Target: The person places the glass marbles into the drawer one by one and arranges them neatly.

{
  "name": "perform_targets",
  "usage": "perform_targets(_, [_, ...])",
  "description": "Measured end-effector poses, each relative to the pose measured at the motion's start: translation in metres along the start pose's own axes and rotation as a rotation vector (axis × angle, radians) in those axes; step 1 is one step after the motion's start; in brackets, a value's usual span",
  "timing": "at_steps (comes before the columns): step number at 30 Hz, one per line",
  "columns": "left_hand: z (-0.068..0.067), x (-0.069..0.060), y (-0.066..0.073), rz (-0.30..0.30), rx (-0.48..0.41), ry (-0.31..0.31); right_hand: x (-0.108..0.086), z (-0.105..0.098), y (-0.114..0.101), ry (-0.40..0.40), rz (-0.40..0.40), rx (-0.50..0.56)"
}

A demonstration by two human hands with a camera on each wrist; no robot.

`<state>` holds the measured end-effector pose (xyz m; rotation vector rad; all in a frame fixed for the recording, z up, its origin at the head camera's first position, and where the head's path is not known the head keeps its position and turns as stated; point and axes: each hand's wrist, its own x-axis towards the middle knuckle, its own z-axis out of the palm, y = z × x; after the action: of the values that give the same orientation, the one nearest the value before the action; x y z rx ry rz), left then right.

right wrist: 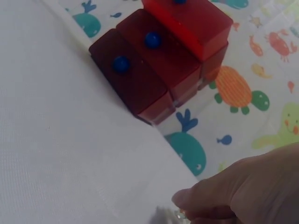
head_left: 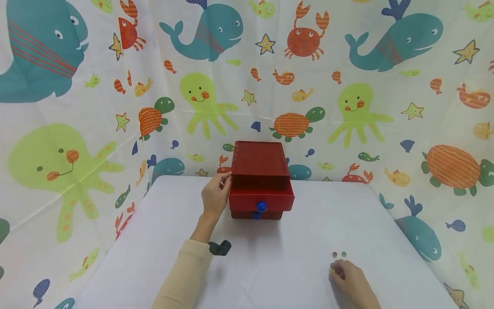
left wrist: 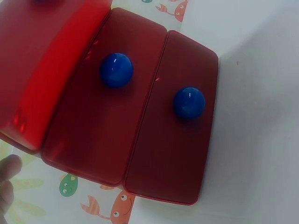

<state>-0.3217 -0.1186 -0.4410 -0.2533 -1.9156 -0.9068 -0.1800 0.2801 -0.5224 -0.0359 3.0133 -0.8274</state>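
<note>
A red drawer unit (head_left: 259,159) stands at the back of the white table, its top drawer (head_left: 260,201) pulled out. My left hand (head_left: 216,198) touches the unit's left side, the thumb and fingers beside it; in the left wrist view only some fingertips (left wrist: 8,175) show. Blue round knobs (left wrist: 188,102) sit on the drawer fronts. At the front right, my right hand (head_left: 353,281) pinches a small yellow-green piece (head_left: 332,271) low over the table. Just beyond it lie a small reddish disc (head_left: 334,254) and a small greyish-green disc (head_left: 344,254).
The white tabletop (head_left: 301,240) stretches in front of and beside the drawer unit. Cloth (head_left: 247,92) printed with sea animals hangs behind the table and along both sides. A dark band (head_left: 220,248) is on the left wrist.
</note>
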Motion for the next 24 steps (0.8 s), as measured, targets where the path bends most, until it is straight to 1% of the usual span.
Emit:
perform_targets(5, [-0.002,0.001,0.0,-0.022,-0.002,-0.023,0.001,-0.002,-0.003,0.045,-0.032,0.005])
perform_targets(11, [-0.003,0.001,-0.001,-0.026,-0.002,-0.03,0.0,-0.005,-0.005,0.102,-0.069,0.023])
perform_targets(14, [-0.004,0.001,-0.001,-0.032,-0.004,-0.031,0.0,-0.004,-0.006,0.161,-0.109,0.044])
perform_targets(19, [-0.004,0.0,0.0,-0.026,-0.007,-0.014,-0.001,-0.001,-0.007,0.289,-0.21,0.073])
perform_targets(21, [-0.003,0.0,0.001,-0.019,-0.007,-0.013,-0.002,-0.001,-0.008,0.314,-0.22,0.072])
perform_targets(24, [-0.003,-0.001,0.002,-0.016,-0.007,-0.015,-0.003,-0.002,-0.011,0.328,-0.209,0.06])
